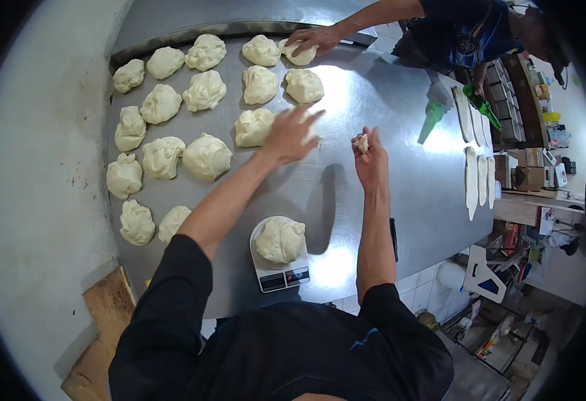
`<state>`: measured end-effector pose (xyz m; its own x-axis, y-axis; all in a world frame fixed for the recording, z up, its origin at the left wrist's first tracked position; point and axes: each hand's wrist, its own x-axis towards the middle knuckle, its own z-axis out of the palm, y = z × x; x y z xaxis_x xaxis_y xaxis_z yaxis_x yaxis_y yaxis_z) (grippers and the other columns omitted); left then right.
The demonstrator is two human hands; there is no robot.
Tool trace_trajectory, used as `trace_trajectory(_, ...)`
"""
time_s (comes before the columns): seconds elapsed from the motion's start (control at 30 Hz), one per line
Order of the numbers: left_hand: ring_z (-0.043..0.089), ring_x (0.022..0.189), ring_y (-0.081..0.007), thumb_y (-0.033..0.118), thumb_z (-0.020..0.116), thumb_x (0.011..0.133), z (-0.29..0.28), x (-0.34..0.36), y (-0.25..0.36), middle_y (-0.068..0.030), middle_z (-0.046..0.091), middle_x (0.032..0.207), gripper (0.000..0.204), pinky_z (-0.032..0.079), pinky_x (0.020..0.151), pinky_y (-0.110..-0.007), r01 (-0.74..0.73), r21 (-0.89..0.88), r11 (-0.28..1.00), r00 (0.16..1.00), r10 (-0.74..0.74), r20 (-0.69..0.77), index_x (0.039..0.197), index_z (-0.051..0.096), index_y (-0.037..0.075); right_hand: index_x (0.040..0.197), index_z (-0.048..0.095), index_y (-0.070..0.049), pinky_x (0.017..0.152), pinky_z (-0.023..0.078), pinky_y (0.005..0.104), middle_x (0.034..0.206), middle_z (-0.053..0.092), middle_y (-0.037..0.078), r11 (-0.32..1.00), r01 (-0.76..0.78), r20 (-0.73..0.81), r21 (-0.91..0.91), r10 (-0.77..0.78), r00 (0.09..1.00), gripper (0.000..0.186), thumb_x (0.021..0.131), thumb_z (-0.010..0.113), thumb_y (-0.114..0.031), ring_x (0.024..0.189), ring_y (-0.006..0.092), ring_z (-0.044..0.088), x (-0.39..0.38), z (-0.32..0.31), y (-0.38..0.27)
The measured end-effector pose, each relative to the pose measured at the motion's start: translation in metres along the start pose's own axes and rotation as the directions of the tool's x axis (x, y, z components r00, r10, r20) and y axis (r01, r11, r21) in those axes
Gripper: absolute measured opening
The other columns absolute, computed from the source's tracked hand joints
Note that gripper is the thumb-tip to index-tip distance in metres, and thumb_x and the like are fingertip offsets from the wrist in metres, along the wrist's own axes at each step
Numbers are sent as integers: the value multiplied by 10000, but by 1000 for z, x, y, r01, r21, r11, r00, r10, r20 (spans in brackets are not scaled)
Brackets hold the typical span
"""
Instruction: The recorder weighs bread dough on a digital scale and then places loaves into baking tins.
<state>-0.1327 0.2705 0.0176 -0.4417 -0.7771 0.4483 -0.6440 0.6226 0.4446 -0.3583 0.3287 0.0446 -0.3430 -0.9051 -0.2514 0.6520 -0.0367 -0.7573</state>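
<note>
My left hand (291, 137) reaches out over the steel table with its fingers spread, beside a pale dough lump (253, 127). A bit of white shows under its fingers, but I cannot tell whether it touches dough there. My right hand (372, 164) is raised a little to the right, palm up, its fingers curled round a small scrap of dough (362, 143). In front of me, one large dough lump (280, 240) rests on a white kitchen scale (276, 281). More dough lumps (161, 103) lie in rough rows on the left side.
Across the table a co-worker's hand (316, 40) rests on a dough lump (298, 52); their other hand holds a green bottle (483, 107). Long flat dough strips (471, 180) lie along the right edge. A wall (59, 154) borders the left side.
</note>
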Motion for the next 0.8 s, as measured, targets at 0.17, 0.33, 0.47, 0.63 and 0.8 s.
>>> trace_trajectory(0.17, 559, 1271, -266, 275, 633, 919, -61, -35, -76, -48, 585, 1397, 484, 408, 1087, -416, 150, 16, 989, 944, -148, 293, 1384, 587, 146, 1105, 729, 20, 804, 526, 272, 952, 686, 102, 839, -59, 20, -541, 83, 996, 198, 967, 650, -98, 852, 159, 617, -22, 62, 12)
trace_trajectory(0.33, 614, 1166, -282, 192, 656, 897, -97, -52, -102, -70, 595, 1363, 495, 490, 982, -377, 299, -14, 954, 889, -274, 367, 1377, 561, 114, 1060, 771, 5, 745, 535, 305, 927, 737, 94, 590, 131, 234, -797, 100, 967, 228, 910, 718, -160, 784, 193, 646, -17, 106, 44)
trace_trajectory(0.47, 623, 1151, -285, 176, 654, 894, -97, -56, -101, -74, 596, 1364, 469, 507, 957, -386, 399, -93, 912, 874, -348, 339, 1352, 567, 126, 1008, 782, -16, 734, 534, 384, 902, 767, 131, 293, 364, 409, -884, 110, 906, 261, 877, 727, -236, 737, 295, 678, -5, 130, 87)
trace_trajectory(0.63, 598, 1191, -273, 185, 664, 885, -88, -54, -99, -72, 604, 1361, 420, 502, 968, -450, 322, -96, 942, 931, -296, 211, 1295, 592, 122, 1006, 782, -11, 697, 526, 353, 874, 763, 114, 229, 407, 442, -884, 128, 888, 237, 890, 722, -209, 707, 251, 668, 4, 138, 129)
trace_trajectory(0.8, 564, 1241, -253, 253, 668, 902, -75, -45, -90, -67, 595, 1388, 425, 475, 971, -464, 108, 100, 989, 988, -117, 97, 1302, 602, 124, 1031, 763, 53, 645, 512, 308, 789, 726, 95, 223, 416, 458, -882, 189, 869, 255, 950, 686, -176, 667, 171, 638, -7, 148, 114)
